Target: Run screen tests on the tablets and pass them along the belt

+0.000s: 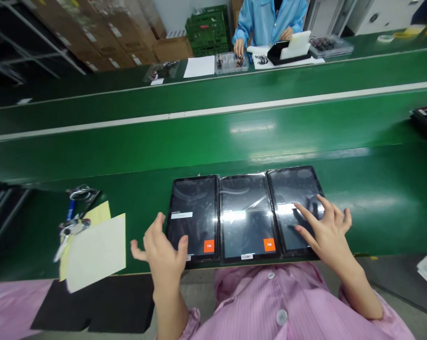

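Note:
Three dark tablets lie side by side at the bench's near edge. The left tablet (194, 198) and the middle tablet (245, 193) each show an orange "Fail" box at the lower right. My left hand (163, 255) is at the lower left corner of the left tablet, fingers spread and holding nothing. Over the right tablet (291, 184), my right hand (328, 231) has its fingers apart, with the index fingertip close to a white bar on the screen. I cannot tell whether that fingertip touches the glass.
Yellow and white paper sheets (96, 250) lie to the left, with scissors (71, 229) and a blue pen (71, 209). Dark stacked items (4, 212) stand at far left. Across the green bench (146, 148), a person in a blue coat (266, 21) handles small parts in a clear tray (229, 63).

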Available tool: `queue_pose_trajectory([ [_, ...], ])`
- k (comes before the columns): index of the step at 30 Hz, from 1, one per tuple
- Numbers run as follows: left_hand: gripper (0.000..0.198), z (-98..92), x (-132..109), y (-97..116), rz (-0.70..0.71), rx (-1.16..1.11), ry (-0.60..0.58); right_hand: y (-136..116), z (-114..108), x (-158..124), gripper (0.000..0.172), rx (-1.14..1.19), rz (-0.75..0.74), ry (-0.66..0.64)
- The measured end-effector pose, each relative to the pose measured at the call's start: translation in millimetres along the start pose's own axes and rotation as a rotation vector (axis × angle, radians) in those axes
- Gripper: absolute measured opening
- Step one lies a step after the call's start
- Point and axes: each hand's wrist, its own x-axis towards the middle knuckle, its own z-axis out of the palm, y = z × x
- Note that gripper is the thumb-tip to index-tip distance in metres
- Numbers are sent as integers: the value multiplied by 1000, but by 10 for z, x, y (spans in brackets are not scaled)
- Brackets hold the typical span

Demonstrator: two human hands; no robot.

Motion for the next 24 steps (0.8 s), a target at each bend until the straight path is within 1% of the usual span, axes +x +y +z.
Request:
queue_pose_trajectory([
  [3, 83, -6, 25, -123, -39, 50, -56, 7, -30, 29, 42, 23, 14, 42],
  [6, 80, 2, 64, -180, -3, 73, -83, 31, -92, 53, 51, 46, 40, 130],
  [9, 78, 10, 100, -198, 71, 70, -76, 54, -132, 64, 53, 44, 55, 146],
  [12, 71, 14, 117, -194, 149, 54, -59, 67, -155, 66, 53, 35, 73, 146],
  [16, 65, 21, 128, -185, 189, 16, -38, 111, -229, 83, 57, 23, 114, 174],
  [17, 64, 23, 133, -187, 188, 16, -57, 131, -255, 90, 58, 19, 126, 187],
  [21, 59, 5, 146, -228, 194, 37, -196, 235, -352, 111, 62, -17, 169, 253],
  [22, 59, -13, 146, -251, 193, 34, -198, 262, -371, 113, 64, -30, 175, 279],
  [24, 63, -66, 148, -317, 183, 17, -161, 316, -405, 116, 69, -51, 174, 327],
])
